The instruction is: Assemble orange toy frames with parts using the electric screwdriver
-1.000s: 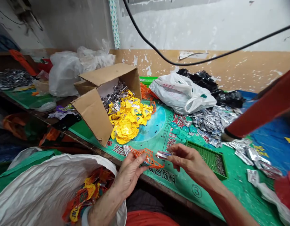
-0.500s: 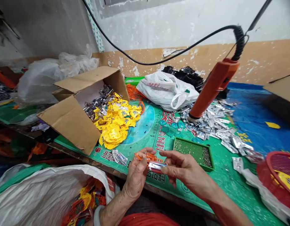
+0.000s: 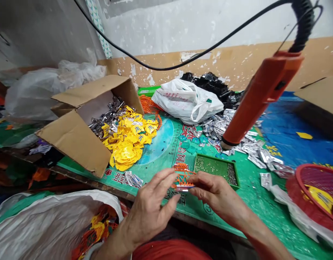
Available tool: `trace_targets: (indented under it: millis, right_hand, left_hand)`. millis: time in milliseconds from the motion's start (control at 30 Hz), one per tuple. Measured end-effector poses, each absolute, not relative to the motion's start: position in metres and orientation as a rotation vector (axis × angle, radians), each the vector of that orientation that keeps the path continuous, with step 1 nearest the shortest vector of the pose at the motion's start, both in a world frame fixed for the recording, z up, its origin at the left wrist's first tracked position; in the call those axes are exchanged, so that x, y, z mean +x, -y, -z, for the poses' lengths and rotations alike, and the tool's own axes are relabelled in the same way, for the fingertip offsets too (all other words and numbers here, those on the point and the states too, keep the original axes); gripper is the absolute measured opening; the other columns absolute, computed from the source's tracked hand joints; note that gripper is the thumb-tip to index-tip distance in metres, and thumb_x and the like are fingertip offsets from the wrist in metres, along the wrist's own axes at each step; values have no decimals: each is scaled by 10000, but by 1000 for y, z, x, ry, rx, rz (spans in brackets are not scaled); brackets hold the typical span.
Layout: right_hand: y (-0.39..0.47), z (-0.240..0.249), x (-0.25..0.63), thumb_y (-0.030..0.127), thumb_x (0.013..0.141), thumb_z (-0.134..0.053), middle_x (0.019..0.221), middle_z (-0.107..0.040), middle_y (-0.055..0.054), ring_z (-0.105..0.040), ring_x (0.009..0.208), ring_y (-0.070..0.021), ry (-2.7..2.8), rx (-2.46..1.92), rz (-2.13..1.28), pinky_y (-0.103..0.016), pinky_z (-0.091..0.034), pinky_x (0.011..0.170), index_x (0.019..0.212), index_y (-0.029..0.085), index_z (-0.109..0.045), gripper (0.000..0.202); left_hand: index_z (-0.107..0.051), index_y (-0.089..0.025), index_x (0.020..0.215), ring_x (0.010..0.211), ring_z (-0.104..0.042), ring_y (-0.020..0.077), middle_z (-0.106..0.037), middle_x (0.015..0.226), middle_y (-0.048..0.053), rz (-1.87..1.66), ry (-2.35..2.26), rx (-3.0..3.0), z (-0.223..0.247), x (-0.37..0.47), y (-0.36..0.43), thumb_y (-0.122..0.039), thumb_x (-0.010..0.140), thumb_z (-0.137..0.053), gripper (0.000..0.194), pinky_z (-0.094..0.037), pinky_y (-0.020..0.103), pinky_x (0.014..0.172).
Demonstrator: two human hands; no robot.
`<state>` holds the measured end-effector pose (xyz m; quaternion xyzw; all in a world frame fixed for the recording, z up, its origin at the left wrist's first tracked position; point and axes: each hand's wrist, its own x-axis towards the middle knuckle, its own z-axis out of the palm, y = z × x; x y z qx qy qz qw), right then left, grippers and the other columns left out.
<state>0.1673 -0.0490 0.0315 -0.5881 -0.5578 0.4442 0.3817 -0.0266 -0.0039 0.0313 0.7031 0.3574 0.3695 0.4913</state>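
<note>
My right hand (image 3: 215, 189) pinches an orange openwork plastic part (image 3: 184, 177) by its right end, between thumb and fingers. A shiny silver strip (image 3: 184, 187) lies along the part's near edge. To the left, my left hand (image 3: 154, 204) is open, its fingers stretched toward the part and its thumb apart. Whether its fingertips touch the part, I cannot tell. Just behind my right hand sits a green tray (image 3: 213, 168) of small screw-like pieces. An orange-red electric screwdriver (image 3: 259, 99) hangs from a black cable above the table, beyond my hands.
A cardboard box (image 3: 74, 139) on its side spills yellow parts (image 3: 128, 148) and dark metal pieces. Silver packets (image 3: 247, 144), a white plastic bag (image 3: 182, 101) and a red basket (image 3: 301, 191) share the table. A white sack (image 3: 60, 216) of coloured parts stands at lower left.
My left hand has opened and shifted left of the orange part, which my right hand keeps hold of. The part has turned, showing its lattice. The screwdriver appears larger and farther right.
</note>
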Motion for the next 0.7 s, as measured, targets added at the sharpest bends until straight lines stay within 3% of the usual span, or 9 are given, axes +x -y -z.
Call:
trace_targets:
  millis: [67,233,400,700]
  right_hand:
    - [49,-34,167,228,809,-591,769,-643,-4,-558,663,-137,1526,-1479,-1051,-246,-443,584,849,222,-698,114]
    - [53,-32,162,139,839,-573,838,-688,-10,-629,768,-144,1676,-1395,-715,-259,-496,687,950,219,-679,173]
    - [65,-17,163,92,838,-583,776,-633,-22,-602,672,-111,1700,-1322,-326,-204,-494,589,941,170,-629,137]
    - [75,-9,165,67,826,-589,870,-555,-65,-617,737,-111,1649,-1319,-132,-182,-531,597,899,142,-641,116]
  left_hand:
    - [-615,-240,1230,1142,-547,277,-617,1243,84,-725,-811,1782,-38,-24,1,-163,746,-682,495,-363,348,1034]
    - [-704,-185,988,987,-617,222,-702,982,44,-509,-719,1894,-24,-9,-10,-118,823,-562,227,-459,342,911]
    - [-672,-195,1089,992,-632,186,-707,1033,13,-573,-734,1656,-12,-4,-3,-106,825,-578,294,-477,297,906]
    - [-665,-153,1061,976,-666,147,-723,1035,57,-909,-579,2149,-1,-5,0,-106,829,-614,242,-508,233,897]
